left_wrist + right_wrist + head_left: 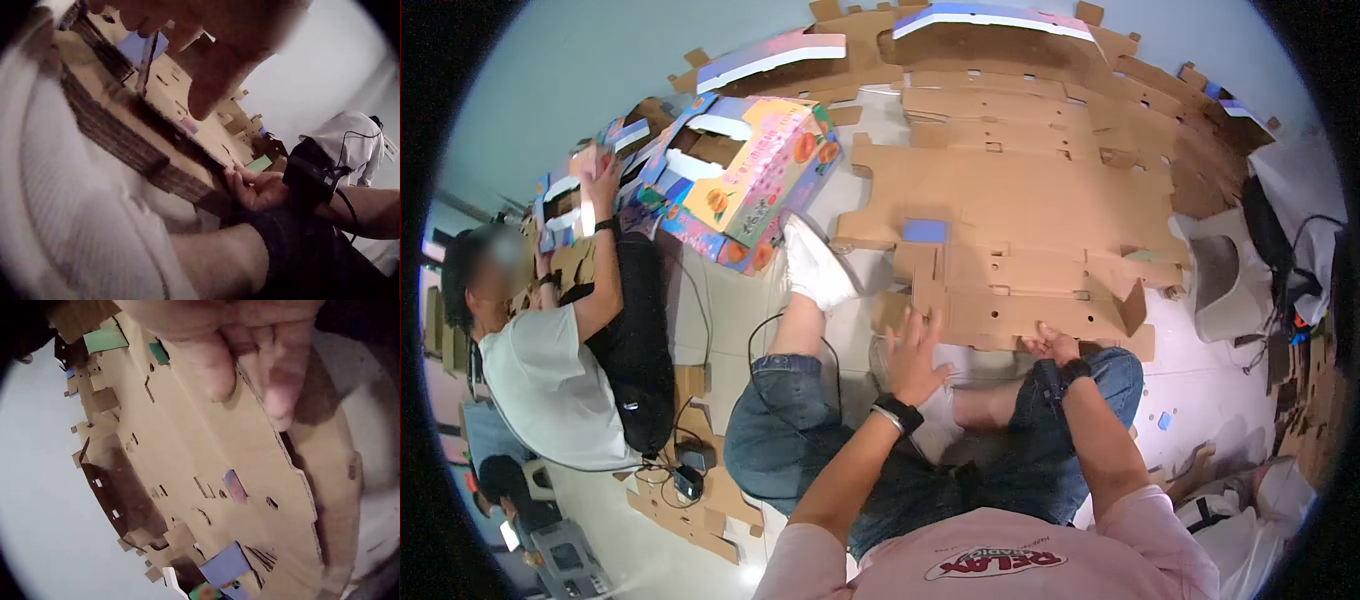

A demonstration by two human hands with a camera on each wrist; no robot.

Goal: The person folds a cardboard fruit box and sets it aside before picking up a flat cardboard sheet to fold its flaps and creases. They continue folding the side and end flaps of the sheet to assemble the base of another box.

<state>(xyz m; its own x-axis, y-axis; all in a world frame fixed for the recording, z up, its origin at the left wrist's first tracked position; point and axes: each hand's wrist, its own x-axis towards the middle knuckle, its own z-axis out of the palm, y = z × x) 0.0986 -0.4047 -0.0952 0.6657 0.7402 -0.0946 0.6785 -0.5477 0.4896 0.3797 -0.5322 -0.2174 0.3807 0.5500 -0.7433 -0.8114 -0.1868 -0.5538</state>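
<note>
A large flat brown cardboard box sheet [1020,200] lies on top of a stack of similar sheets [119,137] in front of the seated person. My right hand [1055,345] is at its near edge, pinching the sheet's rim between thumb and fingers; the right wrist view shows fingertips [278,412] on that edge, with another sheet beneath. Over the left near corner, my left hand [915,355] has its fingers spread and holds nothing. Close to it, a narrow flap stands up beside a blue-purple printed patch [925,231].
Assembled colourful fruit boxes [740,180] stand at the left, where another person [560,350] handles a box. More cut cardboard [800,60] leans along the wall. A pale stool [1225,270] is at the right. Cables [685,450] run over the floor at lower left.
</note>
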